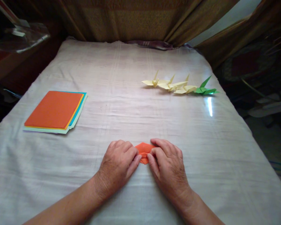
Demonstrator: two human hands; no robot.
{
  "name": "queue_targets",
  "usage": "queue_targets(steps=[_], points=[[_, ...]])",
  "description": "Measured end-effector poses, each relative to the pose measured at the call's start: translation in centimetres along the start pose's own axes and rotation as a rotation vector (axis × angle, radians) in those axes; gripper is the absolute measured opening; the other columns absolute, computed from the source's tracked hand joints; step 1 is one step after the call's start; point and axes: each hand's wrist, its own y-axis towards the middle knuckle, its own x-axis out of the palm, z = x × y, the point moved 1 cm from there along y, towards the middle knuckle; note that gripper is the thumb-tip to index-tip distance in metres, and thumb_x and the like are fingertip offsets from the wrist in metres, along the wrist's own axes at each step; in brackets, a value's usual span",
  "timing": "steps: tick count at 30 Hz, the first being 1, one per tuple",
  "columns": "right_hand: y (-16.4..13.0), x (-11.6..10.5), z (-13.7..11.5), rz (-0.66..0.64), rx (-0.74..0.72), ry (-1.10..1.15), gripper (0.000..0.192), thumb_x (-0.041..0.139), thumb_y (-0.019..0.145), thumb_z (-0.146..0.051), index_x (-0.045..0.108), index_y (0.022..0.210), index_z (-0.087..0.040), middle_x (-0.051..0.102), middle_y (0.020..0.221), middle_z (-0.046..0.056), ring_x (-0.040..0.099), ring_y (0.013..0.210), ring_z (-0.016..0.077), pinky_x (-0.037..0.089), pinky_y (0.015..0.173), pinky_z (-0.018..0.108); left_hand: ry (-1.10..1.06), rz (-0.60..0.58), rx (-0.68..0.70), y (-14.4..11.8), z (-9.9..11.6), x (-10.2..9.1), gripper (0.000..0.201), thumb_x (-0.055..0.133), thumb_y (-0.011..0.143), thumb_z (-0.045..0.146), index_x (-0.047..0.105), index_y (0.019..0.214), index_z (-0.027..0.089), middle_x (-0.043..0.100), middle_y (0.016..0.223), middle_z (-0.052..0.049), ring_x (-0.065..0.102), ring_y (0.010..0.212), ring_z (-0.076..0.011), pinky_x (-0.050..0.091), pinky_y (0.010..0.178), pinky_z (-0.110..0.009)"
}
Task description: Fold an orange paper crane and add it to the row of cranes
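Both hands (pixel 142 164), pressing folded orange paper (pixel 144 149)

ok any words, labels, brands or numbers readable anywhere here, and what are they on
None: no text, label, brand or number shows on anything in view.
The orange folded paper under the left hand and right hand is plain.
The stack of coloured sheets, the folded paper cranes and the white cloth are unprinted too.

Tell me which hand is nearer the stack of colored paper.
Left. The left hand lies right of and below the stack of colored paper; the right hand is farther right, beyond the folded orange paper.
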Motion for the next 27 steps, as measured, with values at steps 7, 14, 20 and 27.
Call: queue_targets(steps=[7, 14, 20, 27], points=[[0.0, 0.13, -0.08, 0.014, 0.001, -0.025, 0.013, 0.05, 0.094, -0.022, 0.056, 0.083, -0.022, 0.066, 0.109, 0.009, 0.057, 0.108, 0.0236, 0.035, 0.095, 0.039, 0.022, 0.003, -0.004, 0.14, 0.01, -0.07, 0.025, 0.045, 0.097, 0.027, 0.056, 0.076, 0.019, 0.058, 0.077, -0.003, 0.048, 0.075, -0.0212, 0.034, 0.071, -0.035], [-0.13, -0.01, 0.11, 0.024, 0.041, 0.013, 0.008, 0.051, 0.092, -0.019, 0.057, 0.09, -0.022, 0.065, 0.112, 0.009, 0.056, 0.109, 0.0238, 0.037, 0.094, 0.04, 0.01, -0.006, -0.01, 0.16, -0.08, -0.02, 0.023, 0.047, 0.096, 0.027, 0.056, 0.076, 0.02, 0.058, 0.077, -0.003, 0.049, 0.074, -0.0206, 0.035, 0.071, -0.035], [-0.13, -0.03, 0.07, 0.023, 0.057, 0.027, 0.006, 0.052, 0.091, -0.019, 0.057, 0.091, -0.023, 0.065, 0.111, 0.009, 0.057, 0.109, 0.0243, 0.038, 0.093, 0.041, -0.025, -0.036, -0.049, 0.16, -0.1, -0.08, 0.021, 0.049, 0.095, 0.028, 0.055, 0.077, 0.02, 0.059, 0.078, -0.003, 0.05, 0.076, -0.0203, 0.035, 0.072, -0.035], [-0.17, -0.1, 0.33, 0.007, 0.042, 0.053, 0.008, 0.052, 0.091, -0.019, 0.058, 0.092, -0.023, 0.064, 0.114, 0.009, 0.056, 0.11, 0.0238, 0.038, 0.094, 0.041, -0.083, -0.05, -0.059, 0.01, -0.26, -0.15, 0.018, 0.05, 0.096, 0.029, 0.056, 0.081, 0.02, 0.06, 0.082, -0.003, 0.051, 0.078, -0.0204, 0.035, 0.073, -0.036]])
